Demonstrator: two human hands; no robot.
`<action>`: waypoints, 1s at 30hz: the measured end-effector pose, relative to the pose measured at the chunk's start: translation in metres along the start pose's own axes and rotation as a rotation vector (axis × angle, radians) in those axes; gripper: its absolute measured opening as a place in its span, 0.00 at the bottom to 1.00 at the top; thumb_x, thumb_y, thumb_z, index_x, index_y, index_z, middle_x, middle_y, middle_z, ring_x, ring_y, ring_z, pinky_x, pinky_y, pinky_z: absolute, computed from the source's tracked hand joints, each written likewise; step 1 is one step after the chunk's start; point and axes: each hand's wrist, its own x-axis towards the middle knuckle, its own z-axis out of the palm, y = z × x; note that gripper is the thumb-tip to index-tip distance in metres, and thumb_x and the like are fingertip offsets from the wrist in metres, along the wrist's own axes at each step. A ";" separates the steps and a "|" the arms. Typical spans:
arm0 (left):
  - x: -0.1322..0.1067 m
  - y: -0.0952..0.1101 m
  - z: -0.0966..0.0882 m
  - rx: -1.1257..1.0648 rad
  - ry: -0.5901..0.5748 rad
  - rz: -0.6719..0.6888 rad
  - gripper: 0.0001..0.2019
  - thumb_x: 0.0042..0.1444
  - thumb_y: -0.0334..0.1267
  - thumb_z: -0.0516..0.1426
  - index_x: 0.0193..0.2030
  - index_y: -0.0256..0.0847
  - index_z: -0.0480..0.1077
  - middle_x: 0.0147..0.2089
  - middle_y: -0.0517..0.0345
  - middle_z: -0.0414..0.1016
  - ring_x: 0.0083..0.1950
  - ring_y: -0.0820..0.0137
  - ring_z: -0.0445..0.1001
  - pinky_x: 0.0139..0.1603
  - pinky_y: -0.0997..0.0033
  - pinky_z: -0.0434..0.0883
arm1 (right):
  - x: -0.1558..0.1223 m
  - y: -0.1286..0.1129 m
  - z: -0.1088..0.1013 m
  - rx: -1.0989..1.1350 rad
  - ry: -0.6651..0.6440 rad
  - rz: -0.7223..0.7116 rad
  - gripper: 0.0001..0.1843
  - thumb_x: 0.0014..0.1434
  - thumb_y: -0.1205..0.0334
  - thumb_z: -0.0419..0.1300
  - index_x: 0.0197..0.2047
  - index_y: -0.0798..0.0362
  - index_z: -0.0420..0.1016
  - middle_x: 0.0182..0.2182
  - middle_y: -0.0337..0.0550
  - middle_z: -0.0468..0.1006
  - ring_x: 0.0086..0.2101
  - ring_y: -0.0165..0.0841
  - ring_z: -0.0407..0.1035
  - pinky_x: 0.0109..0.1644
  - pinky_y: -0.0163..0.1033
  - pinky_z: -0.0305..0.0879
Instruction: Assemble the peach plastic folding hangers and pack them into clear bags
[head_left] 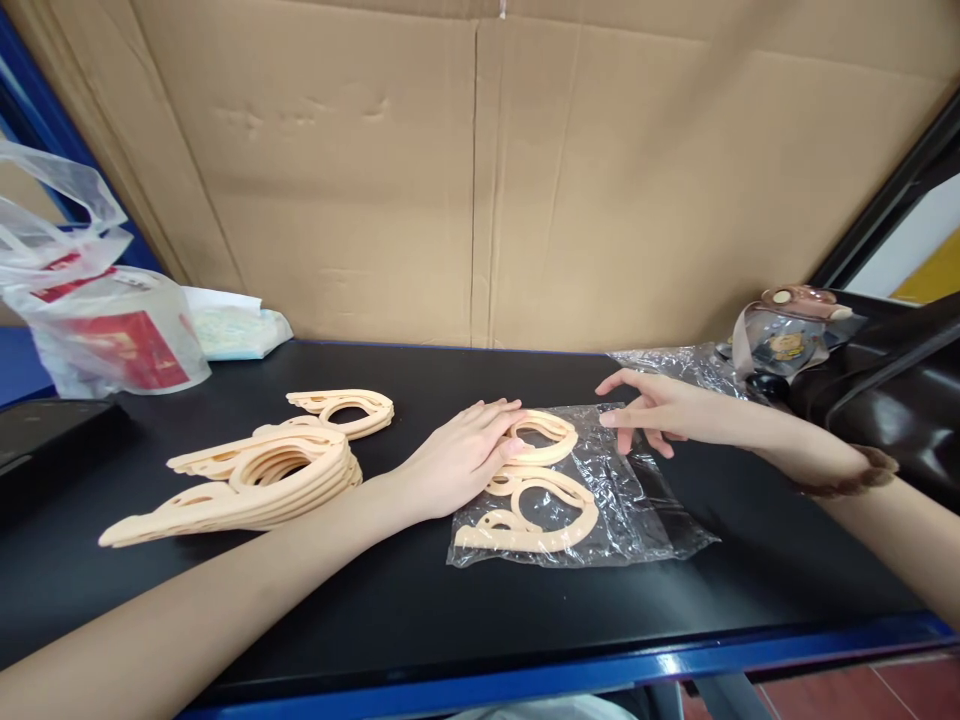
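Observation:
A clear plastic bag lies flat on the black tabletop, with cream plastic looped pieces that look like folded hangers inside it. My left hand rests flat over the left part of the bag, fingers stretched out and covering part of the upper piece. To the right, my right hand hovers by the bag's upper right edge, its fingers apart and holding nothing. Left of the bag, a stack of the same cream pieces sits on the table, partly behind my left forearm. A smaller pile lies just behind that stack.
At the back left stand a plastic carrier bag with a tub and a pack of tissues. More clear film and a clear pouch with a brown top lie at the back right. A cardboard wall closes off the rear.

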 end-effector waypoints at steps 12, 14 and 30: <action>-0.001 0.000 0.001 0.013 0.032 0.022 0.23 0.69 0.46 0.38 0.64 0.39 0.58 0.67 0.51 0.60 0.69 0.66 0.54 0.68 0.60 0.51 | 0.063 -0.116 0.048 -0.655 0.216 -0.691 0.17 0.61 0.51 0.55 0.48 0.52 0.67 0.33 0.41 0.76 0.31 0.33 0.69 0.34 0.38 0.60; -0.002 0.000 0.001 0.004 0.048 0.025 0.22 0.68 0.45 0.39 0.62 0.39 0.59 0.64 0.51 0.64 0.66 0.65 0.59 0.66 0.62 0.56 | 0.088 -0.133 0.076 -0.669 0.085 -0.860 0.18 0.61 0.52 0.56 0.50 0.53 0.66 0.43 0.46 0.75 0.39 0.37 0.69 0.39 0.39 0.62; -0.001 0.002 -0.001 0.038 0.033 0.032 0.21 0.68 0.44 0.40 0.58 0.36 0.64 0.61 0.48 0.67 0.65 0.62 0.60 0.66 0.60 0.57 | 0.146 -0.153 0.113 -0.566 -0.023 -0.814 0.33 0.53 0.49 0.63 0.58 0.55 0.59 0.45 0.50 0.75 0.40 0.40 0.69 0.40 0.41 0.63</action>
